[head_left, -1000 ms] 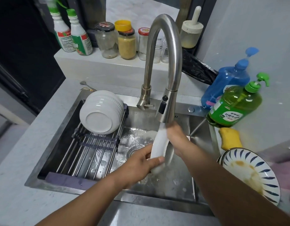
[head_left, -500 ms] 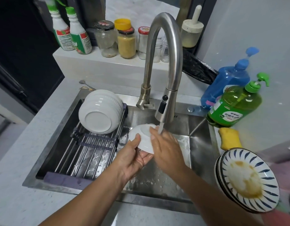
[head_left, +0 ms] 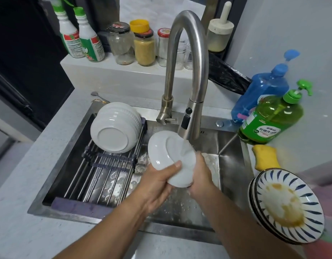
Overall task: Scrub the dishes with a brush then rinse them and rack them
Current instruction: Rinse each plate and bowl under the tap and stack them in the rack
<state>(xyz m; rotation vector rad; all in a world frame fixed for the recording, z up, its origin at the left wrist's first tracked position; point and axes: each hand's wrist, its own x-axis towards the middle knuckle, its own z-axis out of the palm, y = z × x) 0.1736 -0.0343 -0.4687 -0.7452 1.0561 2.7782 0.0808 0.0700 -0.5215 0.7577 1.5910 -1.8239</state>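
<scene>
Rinsing is the step in hand: a white plate (head_left: pixel 172 157) sits tilted, underside up, under the stream from the pull-down faucet (head_left: pixel 188 71), over the basin of the steel sink (head_left: pixel 230 146). The left hand (head_left: pixel 157 184) grips the plate's lower edge, thumb curled over the underside and fingers hidden beneath. The right hand (head_left: pixel 200 176) wraps the plate's right rim from the far side; its fingers are curled around the edge, though their tips are out of sight.

On the roll-up drying rack (head_left: pixel 97 174) across the left half of the sink, a stack of white ribbed bowls (head_left: pixel 114 129) leans on its side, bases toward the camera. At right, a stack of blue-striped plates (head_left: pixel 284 206) with brown sauce on the top one waits unwashed, near a yellow sponge (head_left: pixel 265 157) and a green dish soap bottle (head_left: pixel 271 120). No brush is visible.

Judging by this, the plate looks nearly clean; the next move calls for tipping off the water, then carrying it left and standing it between the rack bars beside the bowls without knocking them.
</scene>
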